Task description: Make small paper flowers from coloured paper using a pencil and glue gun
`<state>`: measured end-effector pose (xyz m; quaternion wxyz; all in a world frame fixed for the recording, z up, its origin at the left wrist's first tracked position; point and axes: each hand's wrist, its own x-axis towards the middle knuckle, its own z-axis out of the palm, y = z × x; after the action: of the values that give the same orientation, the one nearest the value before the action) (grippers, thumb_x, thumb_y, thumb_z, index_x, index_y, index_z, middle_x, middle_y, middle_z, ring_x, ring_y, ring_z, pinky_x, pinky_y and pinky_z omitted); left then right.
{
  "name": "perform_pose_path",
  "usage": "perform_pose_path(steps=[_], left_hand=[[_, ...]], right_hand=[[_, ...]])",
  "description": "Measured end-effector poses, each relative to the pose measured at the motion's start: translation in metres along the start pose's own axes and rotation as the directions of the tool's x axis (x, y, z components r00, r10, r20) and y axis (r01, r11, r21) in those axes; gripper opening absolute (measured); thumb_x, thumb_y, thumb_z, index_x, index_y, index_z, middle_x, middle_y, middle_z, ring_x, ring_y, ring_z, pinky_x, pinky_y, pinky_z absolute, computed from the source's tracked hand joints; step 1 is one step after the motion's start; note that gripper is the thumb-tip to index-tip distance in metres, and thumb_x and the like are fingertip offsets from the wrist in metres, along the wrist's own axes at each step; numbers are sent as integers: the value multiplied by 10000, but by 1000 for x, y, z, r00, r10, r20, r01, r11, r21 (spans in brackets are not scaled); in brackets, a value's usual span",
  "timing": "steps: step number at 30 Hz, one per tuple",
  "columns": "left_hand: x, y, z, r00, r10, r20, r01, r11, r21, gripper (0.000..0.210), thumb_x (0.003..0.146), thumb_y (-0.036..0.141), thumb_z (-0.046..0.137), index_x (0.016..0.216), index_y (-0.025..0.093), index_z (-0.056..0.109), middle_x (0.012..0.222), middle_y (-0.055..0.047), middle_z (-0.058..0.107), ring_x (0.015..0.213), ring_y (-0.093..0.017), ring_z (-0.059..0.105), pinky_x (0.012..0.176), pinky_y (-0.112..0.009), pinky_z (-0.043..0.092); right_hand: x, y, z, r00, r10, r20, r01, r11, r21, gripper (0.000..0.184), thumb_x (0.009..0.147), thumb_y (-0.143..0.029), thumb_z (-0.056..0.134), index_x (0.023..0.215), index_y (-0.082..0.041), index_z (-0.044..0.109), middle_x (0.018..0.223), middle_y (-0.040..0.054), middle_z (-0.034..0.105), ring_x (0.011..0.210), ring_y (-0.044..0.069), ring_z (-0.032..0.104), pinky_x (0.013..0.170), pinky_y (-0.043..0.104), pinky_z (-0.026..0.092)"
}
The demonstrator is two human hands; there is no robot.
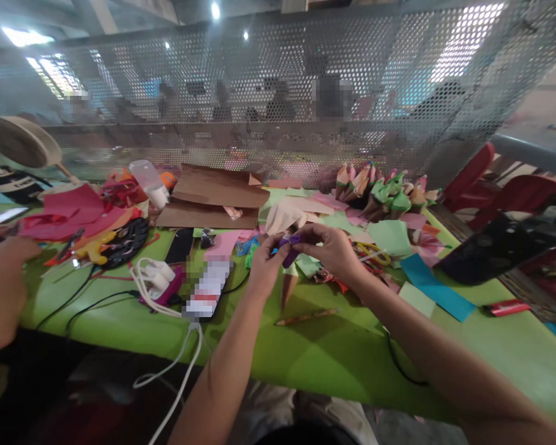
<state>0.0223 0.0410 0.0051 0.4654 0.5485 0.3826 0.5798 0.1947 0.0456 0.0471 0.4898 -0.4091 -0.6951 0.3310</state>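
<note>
Over the middle of the green table, a small crumpled purple paper piece [290,254] is pinched between the fingers of both hands. My left hand [269,259] grips its left side, and my right hand [330,248] holds it from the right. Just below them a narrow brown paper cone [288,287] points toward me. A pencil [308,316] lies in front of the cone. Behind the hands rests a pale sheet of crumpled paper [285,214]. Scissors with yellow handles [374,252] are partly covered by my right wrist and paper scraps.
A phone [208,289] and white charger cables [143,290] lie left of my arm. Paper cone flowers [384,188] stand at the back right, near a black bottle [486,247]. Brown paper [213,194] lies behind. Another person's hand [9,266] is at the far left.
</note>
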Motion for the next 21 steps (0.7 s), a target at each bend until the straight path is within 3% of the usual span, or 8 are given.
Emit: perform_pose_path(steps=[10,16,21], left_hand=[[-1,0,3,1000,4,2,-4,1000,17,312,836,454,752,1021,203,758,1043,-47,770,1013,-222,678,961,-337,515],[0,2,0,1000,1,-21,0,997,72,249,858,397,719,1008,200,745,943,-26,752,899,-190,661,862,-304,517],[0,8,1,1000,7,13,-8,992,124,226,846,375,705,990,205,742,926,-22,745,882,-188,656,847,-305,516]], right_hand=[[0,6,1,999,27,-43,-27,1000,-5,339,783,-537,802,851,-208,759,778,36,755,746,205,664,741,343,540],[2,1,-6,1000,-7,-7,7,1000,5,455,730,-433,875,1114,-211,773,927,50,752,773,196,662,753,346,556],[3,-4,-11,995,-98,14,99,992,-79,266,808,-388,821,1018,-224,821,933,69,752,789,207,668,753,346,546]])
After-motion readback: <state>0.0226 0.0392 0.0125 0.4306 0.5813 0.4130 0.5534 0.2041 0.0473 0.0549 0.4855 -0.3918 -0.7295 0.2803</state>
